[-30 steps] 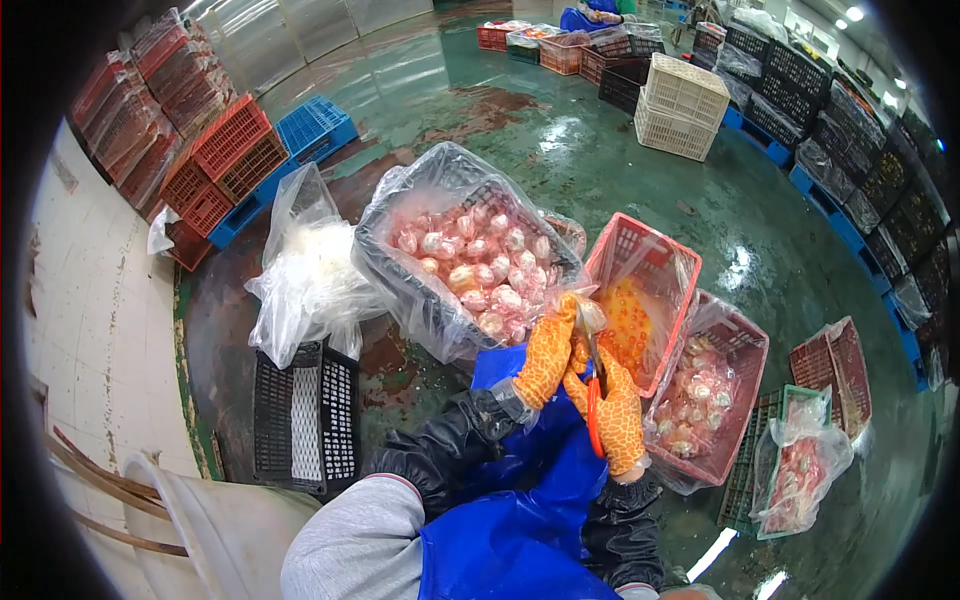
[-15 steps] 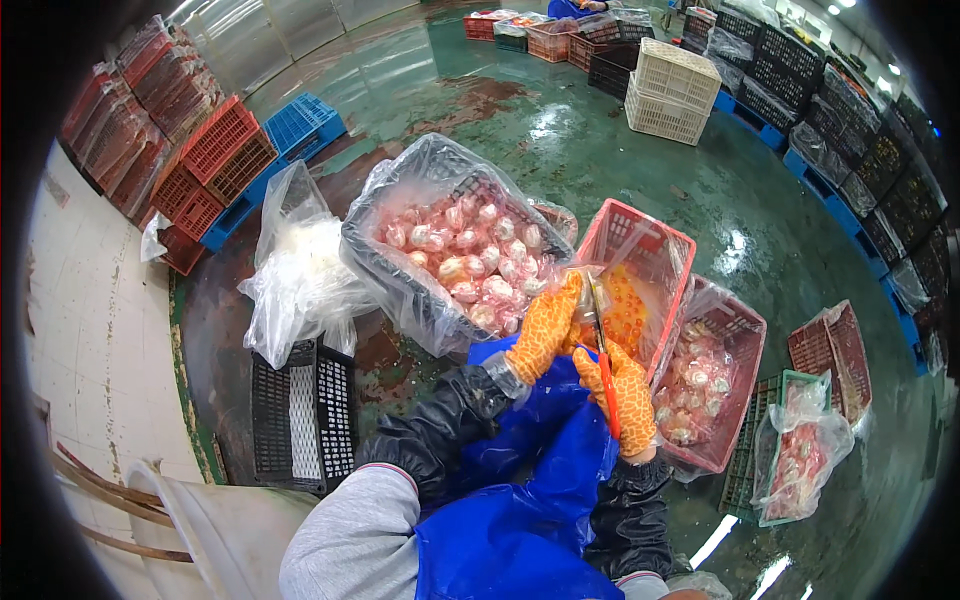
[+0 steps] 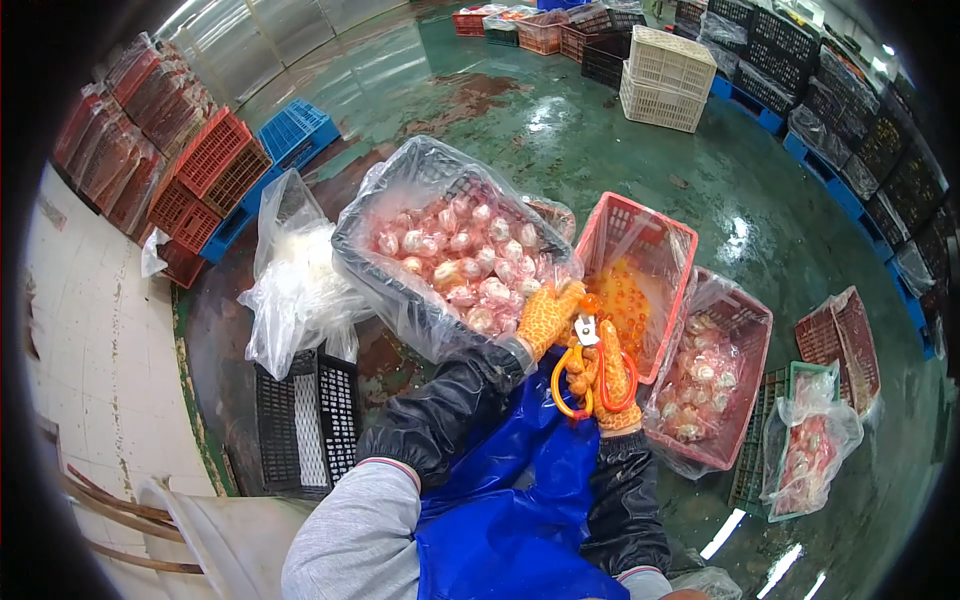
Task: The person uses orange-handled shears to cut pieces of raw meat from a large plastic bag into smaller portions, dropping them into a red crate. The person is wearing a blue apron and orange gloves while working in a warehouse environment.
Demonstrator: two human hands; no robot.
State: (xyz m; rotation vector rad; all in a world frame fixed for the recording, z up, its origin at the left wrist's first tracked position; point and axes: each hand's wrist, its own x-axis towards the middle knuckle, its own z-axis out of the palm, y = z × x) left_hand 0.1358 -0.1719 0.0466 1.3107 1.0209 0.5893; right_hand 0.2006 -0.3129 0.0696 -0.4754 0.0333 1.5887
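My left hand [image 3: 548,318], in an orange patterned glove, is closed by the near right corner of a dark crate [image 3: 352,262] lined with clear plastic. What its fingers grip, if anything, I cannot make out. In my right hand [image 3: 608,372], gloved alike, are scissors [image 3: 586,331] with orange and red handle loops spread apart. A small round orange ball [image 3: 590,303], resembling an egg yolk, shows just past the scissors' pivot, beside the left fingertips. Pale round pieces [image 3: 478,262] with reddish, shiny skins fill the dark crate. Similar orange balls [image 3: 622,298] lie in the red crate [image 3: 684,262].
At right stand a red crate [image 3: 752,390] of reddish-white pieces and a green crate [image 3: 800,372] with a plastic-wrapped load. White plastic bags [image 3: 300,265] and a black crate [image 3: 305,430] are at left. Cream crates [image 3: 665,85] and stacked black crates [image 3: 780,65] stand farther off.
The scissors have turned in my right hand: their blade stood upright between the hands before, and now the spread handle loops face me. The orange ball now shows between the hands.
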